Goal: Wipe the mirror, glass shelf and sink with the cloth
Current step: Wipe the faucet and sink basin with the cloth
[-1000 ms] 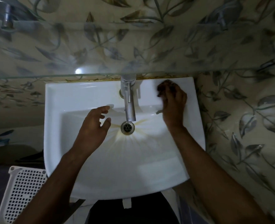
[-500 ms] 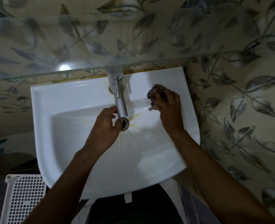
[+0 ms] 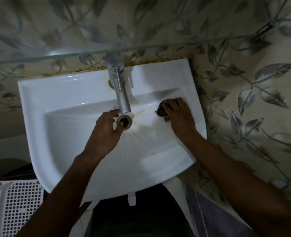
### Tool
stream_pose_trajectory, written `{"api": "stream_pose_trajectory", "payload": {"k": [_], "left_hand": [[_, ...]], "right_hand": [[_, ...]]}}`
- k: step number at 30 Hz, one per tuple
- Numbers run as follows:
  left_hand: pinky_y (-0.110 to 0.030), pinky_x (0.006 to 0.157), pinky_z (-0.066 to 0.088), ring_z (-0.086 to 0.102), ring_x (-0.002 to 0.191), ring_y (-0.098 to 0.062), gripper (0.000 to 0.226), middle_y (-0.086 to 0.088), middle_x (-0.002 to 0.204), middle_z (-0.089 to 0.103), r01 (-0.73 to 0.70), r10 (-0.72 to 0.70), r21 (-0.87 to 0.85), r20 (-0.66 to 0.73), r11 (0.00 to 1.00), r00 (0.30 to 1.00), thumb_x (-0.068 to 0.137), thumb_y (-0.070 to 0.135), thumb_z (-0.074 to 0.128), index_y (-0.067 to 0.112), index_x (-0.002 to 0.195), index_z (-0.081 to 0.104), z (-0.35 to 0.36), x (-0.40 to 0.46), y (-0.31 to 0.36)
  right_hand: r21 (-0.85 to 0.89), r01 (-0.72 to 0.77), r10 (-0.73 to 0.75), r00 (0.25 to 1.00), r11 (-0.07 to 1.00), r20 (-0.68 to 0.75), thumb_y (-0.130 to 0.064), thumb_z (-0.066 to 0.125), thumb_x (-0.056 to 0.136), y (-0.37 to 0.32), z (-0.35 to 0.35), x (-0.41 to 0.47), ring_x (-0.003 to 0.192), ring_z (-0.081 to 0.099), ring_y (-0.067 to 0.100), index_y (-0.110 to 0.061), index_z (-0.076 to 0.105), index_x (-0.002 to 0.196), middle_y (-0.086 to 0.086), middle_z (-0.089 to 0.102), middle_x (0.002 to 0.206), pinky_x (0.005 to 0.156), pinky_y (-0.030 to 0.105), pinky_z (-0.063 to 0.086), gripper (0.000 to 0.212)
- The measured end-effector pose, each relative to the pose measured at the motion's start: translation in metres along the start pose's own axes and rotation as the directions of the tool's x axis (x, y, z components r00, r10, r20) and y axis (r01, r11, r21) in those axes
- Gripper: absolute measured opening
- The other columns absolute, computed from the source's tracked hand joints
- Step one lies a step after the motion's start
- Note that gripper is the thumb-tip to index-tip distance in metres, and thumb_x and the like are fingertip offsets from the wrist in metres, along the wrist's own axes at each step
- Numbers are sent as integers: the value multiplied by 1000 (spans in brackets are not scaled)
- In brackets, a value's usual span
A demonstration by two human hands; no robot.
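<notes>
Leaf-patterned tiles surround the white sink (image 3: 59,103). At centre right, the right hand (image 3: 180,117) grips the dark cloth (image 3: 162,111) against the basin; the left hand (image 3: 105,130), relaxed, hovers by the drain (image 3: 124,121). Overlapping strokes toward the yellow stains would serve best.

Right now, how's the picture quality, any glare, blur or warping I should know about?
Head view: dim overall, a glare spot on the glass shelf; wide-angle bending curves the shelf edge and sink; the wall tiles look soft; the cloth under the right hand is dark and lacks detail.
</notes>
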State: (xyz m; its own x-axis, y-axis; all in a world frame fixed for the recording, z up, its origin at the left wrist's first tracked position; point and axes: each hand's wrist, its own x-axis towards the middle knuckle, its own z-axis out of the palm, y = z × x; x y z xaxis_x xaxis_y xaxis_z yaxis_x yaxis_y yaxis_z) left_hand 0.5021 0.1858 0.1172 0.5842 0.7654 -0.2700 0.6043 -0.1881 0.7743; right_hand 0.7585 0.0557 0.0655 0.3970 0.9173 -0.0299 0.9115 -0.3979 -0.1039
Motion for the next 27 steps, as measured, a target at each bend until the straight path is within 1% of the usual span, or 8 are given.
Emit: {"api": "stream_pose_trajectory", "payload": {"k": [2, 5, 7, 11, 15, 20, 23, 27], "left_hand": [[-28, 92, 46, 54, 105, -9, 43, 1, 129, 55, 2, -2, 0, 6, 1000, 1000, 94, 18, 62, 20, 135, 52, -1, -6, -4], [-26, 92, 44, 54, 105, -10, 43, 2, 129, 56, -19, 19, -11, 17, 1000, 1000, 93, 14, 63, 23, 133, 53, -1, -15, -11], [-29, 94, 45, 54, 107, -12, 42, 1, 130, 55, -20, 19, 6, 37, 1000, 999, 93, 15, 63, 23, 133, 53, 1, -17, -16], [-34, 97, 46, 55, 111, -16, 42, -1, 132, 54, -10, 7, 37, 78, 999, 997, 93, 17, 62, 18, 134, 52, 5, -20, -25], [-36, 97, 47, 55, 109, -16, 41, -2, 131, 54, -7, 2, 56, 90, 998, 996, 94, 18, 61, 18, 134, 52, 6, -21, -30], [-37, 97, 47, 55, 111, -18, 42, -3, 131, 55, -22, 17, 51, 97, 998, 995, 94, 17, 61, 14, 134, 52, 9, -24, -33], [-39, 98, 47, 56, 111, -19, 42, -3, 131, 55, -17, 12, 50, 104, 999, 995, 94, 18, 61, 16, 135, 52, 11, -23, -33], [-40, 98, 47, 56, 112, -20, 43, -4, 131, 55, -29, 21, 61, 116, 998, 993, 93, 18, 61, 15, 135, 51, 14, -25, -35]], "right_hand": [[-5, -80, 81, 991, 997, 110, -2, 68, 84, -25, 9, -21, 113, 52, 36, -5, 63, 125, 16, 55, 129, 95, 46, 47, 41], [-54, 32, -18, 973, 998, 229, -7, 85, 66, -42, 18, -53, 95, 60, 36, -4, 69, 113, 16, 63, 116, 82, 42, 53, 49], [-108, 104, -81, 977, 989, 196, -12, 87, 62, -30, 13, -47, 94, 61, 38, -4, 70, 110, 17, 64, 113, 82, 44, 51, 51], [-273, 61, -26, 991, 960, 130, -7, 80, 71, -6, -9, -19, 108, 56, 41, -1, 65, 120, 18, 59, 124, 94, 49, 45, 51], [-95, -21, 40, 976, 995, 213, -4, 69, 82, -31, -11, -43, 111, 51, 42, -4, 63, 123, 19, 56, 124, 90, 51, 46, 42], [-13, 46, -37, 917, 999, 396, -25, 93, 55, -41, 2, -81, 87, 58, 39, -6, 75, 104, 17, 64, 109, 66, 41, 52, 55], [-105, 57, -17, 937, 993, 348, -25, 94, 51, -28, -10, -64, 87, 57, 37, -5, 75, 99, 16, 63, 103, 69, 41, 47, 56], [-200, 18, 33, 967, 980, 252, -22, 89, 56, -19, -17, -50, 93, 55, 36, -5, 70, 111, 15, 63, 111, 74, 42, 42, 60]]}}
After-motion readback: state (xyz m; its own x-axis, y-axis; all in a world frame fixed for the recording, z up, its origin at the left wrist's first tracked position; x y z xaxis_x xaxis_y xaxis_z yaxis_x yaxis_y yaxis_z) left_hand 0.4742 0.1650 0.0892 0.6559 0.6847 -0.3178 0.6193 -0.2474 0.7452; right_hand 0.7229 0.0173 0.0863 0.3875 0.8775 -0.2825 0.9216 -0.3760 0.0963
